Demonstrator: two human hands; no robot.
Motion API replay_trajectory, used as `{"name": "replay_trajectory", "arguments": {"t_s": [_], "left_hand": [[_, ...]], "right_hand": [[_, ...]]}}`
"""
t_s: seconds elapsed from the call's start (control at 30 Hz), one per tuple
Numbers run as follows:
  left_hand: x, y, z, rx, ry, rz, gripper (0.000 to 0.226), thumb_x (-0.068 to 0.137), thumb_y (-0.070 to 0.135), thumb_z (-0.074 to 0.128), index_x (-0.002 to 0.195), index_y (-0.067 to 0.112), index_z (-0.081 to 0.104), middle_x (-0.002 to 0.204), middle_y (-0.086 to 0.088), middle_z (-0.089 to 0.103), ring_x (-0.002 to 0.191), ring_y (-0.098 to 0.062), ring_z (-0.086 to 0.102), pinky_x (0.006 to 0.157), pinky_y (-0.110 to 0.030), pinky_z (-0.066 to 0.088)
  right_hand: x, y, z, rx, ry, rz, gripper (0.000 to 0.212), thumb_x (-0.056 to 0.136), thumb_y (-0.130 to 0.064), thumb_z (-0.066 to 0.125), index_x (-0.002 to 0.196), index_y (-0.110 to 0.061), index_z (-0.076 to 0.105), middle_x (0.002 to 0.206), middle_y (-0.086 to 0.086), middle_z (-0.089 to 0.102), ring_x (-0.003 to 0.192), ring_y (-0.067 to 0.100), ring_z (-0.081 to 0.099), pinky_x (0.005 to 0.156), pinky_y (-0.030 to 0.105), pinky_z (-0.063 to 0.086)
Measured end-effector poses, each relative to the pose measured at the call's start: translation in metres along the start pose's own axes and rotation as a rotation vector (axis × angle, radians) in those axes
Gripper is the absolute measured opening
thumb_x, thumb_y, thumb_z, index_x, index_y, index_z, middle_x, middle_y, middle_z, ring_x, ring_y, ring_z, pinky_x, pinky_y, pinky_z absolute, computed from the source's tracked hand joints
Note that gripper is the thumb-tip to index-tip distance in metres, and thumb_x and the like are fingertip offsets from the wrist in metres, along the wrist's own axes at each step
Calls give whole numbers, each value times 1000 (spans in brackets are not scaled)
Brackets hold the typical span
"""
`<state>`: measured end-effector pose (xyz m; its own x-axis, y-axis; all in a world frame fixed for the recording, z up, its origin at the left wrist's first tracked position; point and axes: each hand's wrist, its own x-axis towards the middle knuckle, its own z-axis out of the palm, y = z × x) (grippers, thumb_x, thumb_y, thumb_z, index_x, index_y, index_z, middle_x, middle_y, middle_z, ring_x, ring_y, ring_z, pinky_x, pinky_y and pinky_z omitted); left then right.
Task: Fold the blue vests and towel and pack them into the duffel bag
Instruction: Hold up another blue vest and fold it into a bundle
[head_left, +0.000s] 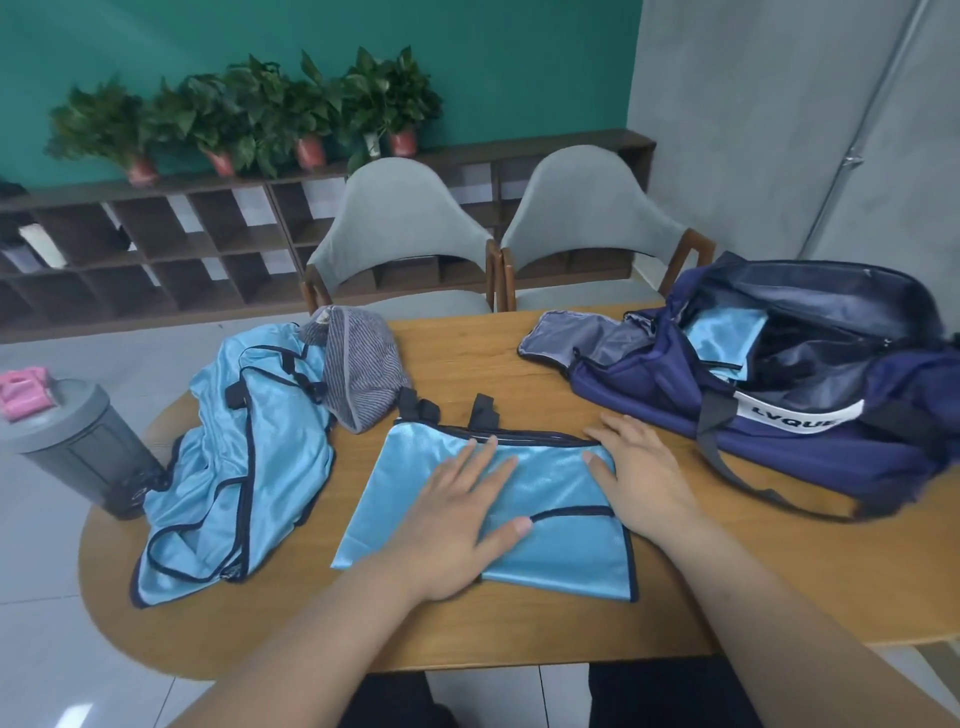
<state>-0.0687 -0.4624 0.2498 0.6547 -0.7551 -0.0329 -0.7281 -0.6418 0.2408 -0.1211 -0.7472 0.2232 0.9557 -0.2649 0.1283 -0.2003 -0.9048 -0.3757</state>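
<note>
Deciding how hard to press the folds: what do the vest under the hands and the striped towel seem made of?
Folded vest: thin, glossy, probably synthetic satin, judging by its sheen and highlights, with dark binding at the edges. Striped towel: matte, ribbed woven or knit cloth, possibly cotton; no sheen, sits in a bulky heap.

Teal wall (467, 52), grey wall (753, 130), 2 grey chairs (405, 208), dark shelf (156, 234) under potted plants (249, 104), tiled floor (41, 597).
</note>
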Motion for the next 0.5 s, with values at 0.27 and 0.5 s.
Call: {"name": "replay_trajectory", "arguments": {"t_s": [0.27, 0.5], "left_hand": [[2, 16, 10, 26, 58, 41, 81, 100, 79, 28, 166, 33, 22, 175, 11, 8, 160, -8, -8, 131, -38, 0], [0, 92, 32, -83, 274, 303, 59, 94, 67, 58, 133, 24, 66, 135, 12, 59, 125, -15, 52, 109, -35, 40]], "right_hand": [[-8, 6, 1, 155, 254, 99, 35, 103, -35, 57, 131, -18, 70, 140, -2, 62, 134, 18, 47, 116, 34, 38], [-8, 5, 4, 99, 226, 89, 36, 98, -42, 64, 124, -18, 71, 134, 0, 58, 125, 23, 47, 106, 38, 45]]}}
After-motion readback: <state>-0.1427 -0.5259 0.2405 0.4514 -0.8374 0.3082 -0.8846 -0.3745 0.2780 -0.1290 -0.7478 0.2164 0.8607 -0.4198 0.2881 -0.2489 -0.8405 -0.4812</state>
